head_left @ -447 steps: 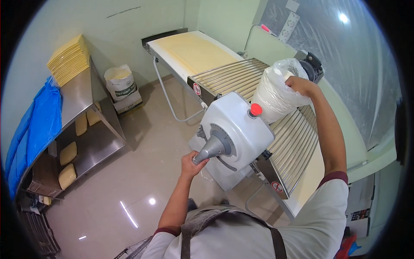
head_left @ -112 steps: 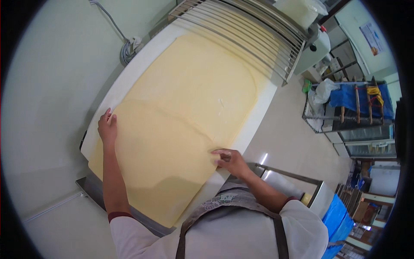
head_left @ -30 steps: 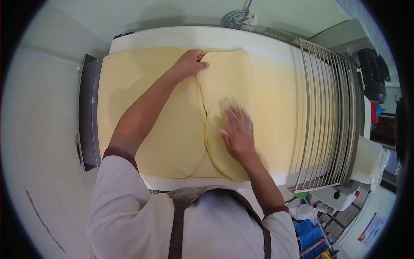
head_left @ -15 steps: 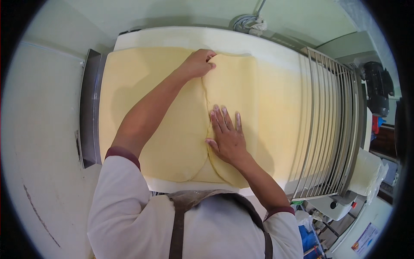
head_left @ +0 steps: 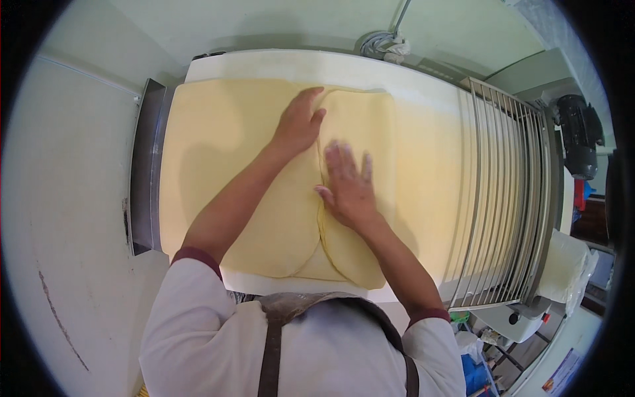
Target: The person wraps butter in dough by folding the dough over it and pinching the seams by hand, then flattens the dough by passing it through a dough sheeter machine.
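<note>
A broad pale yellow sheet of dough (head_left: 225,172) lies across the belt, with both its side flaps folded inward so that their edges meet along a seam near the middle. Toward the near end the seam widens into a V-shaped gap showing the layer beneath. My left hand (head_left: 299,124) is at the far part of the seam, thumb apart from the fingers and nothing held. On the narrower right flap rests my right hand (head_left: 349,188), palm down, fingers spread and a little blurred, its thumb reaching to the seam. Flour whitens its fingertips.
The white belt (head_left: 430,178) runs right beneath a metal bar guard (head_left: 503,198). A grey metal tray-like end (head_left: 147,172) borders the left. A coiled cable (head_left: 377,45) hangs at the far wall, and a dark motor (head_left: 577,135) stands right of the guard.
My left hand has let go of the right flap's far corner and opened, drawing slightly nearer. My right hand has slid a little farther up along the seam.
</note>
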Demonstrator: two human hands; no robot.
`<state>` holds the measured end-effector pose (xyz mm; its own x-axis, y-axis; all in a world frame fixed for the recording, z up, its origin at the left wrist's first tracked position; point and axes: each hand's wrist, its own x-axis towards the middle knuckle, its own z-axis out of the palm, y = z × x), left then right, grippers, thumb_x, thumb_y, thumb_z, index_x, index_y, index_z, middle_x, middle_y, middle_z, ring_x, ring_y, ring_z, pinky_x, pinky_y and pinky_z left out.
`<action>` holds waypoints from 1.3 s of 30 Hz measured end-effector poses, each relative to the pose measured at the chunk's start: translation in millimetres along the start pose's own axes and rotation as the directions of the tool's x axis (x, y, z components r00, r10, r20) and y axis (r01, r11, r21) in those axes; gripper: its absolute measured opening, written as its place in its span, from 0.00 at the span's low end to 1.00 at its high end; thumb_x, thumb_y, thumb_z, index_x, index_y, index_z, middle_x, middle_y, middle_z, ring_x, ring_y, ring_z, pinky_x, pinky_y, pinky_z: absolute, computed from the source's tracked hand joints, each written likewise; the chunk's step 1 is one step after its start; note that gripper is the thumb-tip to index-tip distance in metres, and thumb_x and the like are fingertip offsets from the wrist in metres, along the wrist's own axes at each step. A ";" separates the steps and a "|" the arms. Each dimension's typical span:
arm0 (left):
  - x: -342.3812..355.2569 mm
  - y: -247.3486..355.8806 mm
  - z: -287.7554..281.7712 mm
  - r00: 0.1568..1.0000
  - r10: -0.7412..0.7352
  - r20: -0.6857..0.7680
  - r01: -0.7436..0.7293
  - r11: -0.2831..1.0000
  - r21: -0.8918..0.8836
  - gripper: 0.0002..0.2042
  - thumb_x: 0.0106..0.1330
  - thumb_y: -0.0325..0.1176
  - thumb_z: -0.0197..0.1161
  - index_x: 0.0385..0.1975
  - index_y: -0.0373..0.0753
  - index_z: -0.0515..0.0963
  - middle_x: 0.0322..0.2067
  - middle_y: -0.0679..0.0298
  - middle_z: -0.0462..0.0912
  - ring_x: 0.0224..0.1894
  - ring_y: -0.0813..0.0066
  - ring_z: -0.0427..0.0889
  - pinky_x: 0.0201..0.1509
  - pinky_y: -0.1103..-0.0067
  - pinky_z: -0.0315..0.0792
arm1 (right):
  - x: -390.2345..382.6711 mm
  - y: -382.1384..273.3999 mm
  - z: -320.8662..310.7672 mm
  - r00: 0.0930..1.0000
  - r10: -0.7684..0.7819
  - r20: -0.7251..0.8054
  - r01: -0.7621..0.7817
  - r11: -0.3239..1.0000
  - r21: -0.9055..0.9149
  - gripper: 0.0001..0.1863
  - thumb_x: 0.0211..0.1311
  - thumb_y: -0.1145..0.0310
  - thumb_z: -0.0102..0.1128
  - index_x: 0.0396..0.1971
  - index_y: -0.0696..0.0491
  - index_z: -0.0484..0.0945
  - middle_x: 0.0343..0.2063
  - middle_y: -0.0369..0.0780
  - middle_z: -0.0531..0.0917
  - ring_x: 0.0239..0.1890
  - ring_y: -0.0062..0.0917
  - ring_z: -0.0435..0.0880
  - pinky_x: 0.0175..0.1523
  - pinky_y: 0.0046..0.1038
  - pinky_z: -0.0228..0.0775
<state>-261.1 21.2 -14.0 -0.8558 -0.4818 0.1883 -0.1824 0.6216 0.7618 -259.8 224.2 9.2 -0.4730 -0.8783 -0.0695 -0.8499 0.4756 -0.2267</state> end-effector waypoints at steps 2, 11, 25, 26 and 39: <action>-11.6 1.9 13.1 0.979 0.198 0.056 -0.205 0.960 0.193 0.26 0.69 0.37 0.52 0.65 0.38 0.59 0.65 0.53 0.62 0.68 0.55 0.59 0.70 0.64 0.53 | 0.4 -4.7 6.7 1.000 -0.004 -0.021 0.004 1.000 -0.007 0.39 0.66 0.47 0.46 0.68 0.58 0.51 0.70 0.44 0.51 0.73 0.37 0.46 0.71 0.55 0.32; -17.4 21.0 38.2 0.982 0.108 0.152 -0.177 0.795 0.580 0.28 0.72 0.46 0.39 0.69 0.40 0.51 0.70 0.56 0.51 0.73 0.57 0.46 0.73 0.55 0.38 | -15.4 70.1 -19.9 0.996 -0.084 -0.009 0.083 0.949 0.303 0.34 0.63 0.59 0.54 0.65 0.58 0.57 0.69 0.47 0.55 0.72 0.39 0.49 0.71 0.53 0.38; -104.5 31.4 -13.4 0.939 -0.165 0.303 -0.063 0.783 0.619 0.38 0.69 0.52 0.47 0.70 0.36 0.42 0.72 0.52 0.38 0.74 0.57 0.34 0.72 0.53 0.28 | -55.6 -10.1 4.9 0.998 -0.049 -0.043 0.051 0.997 0.054 0.36 0.66 0.48 0.46 0.66 0.56 0.57 0.70 0.41 0.54 0.72 0.36 0.49 0.72 0.54 0.35; -104.0 35.6 -10.9 0.944 -0.170 0.282 -0.046 0.779 0.625 0.39 0.68 0.52 0.47 0.71 0.35 0.41 0.72 0.52 0.36 0.75 0.58 0.32 0.72 0.52 0.26 | -56.5 -10.3 6.9 0.997 -0.052 -0.059 0.055 0.998 0.038 0.35 0.67 0.48 0.45 0.66 0.56 0.57 0.70 0.40 0.54 0.72 0.36 0.48 0.72 0.54 0.34; -111.4 44.4 2.5 0.934 -0.236 0.270 0.018 0.784 0.621 0.41 0.68 0.54 0.47 0.70 0.34 0.39 0.72 0.50 0.35 0.74 0.57 0.31 0.70 0.49 0.25 | -121.9 68.5 -3.9 0.933 0.280 -0.224 -0.124 0.838 0.531 0.34 0.63 0.67 0.52 0.67 0.59 0.53 0.68 0.52 0.56 0.71 0.44 0.50 0.72 0.47 0.40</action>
<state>-175.1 104.0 -2.8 -0.8867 -0.4295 -0.1711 -0.4591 0.8618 0.2158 -261.3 364.1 6.0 -0.7317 -0.6757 0.0896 -0.5305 0.4820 -0.6973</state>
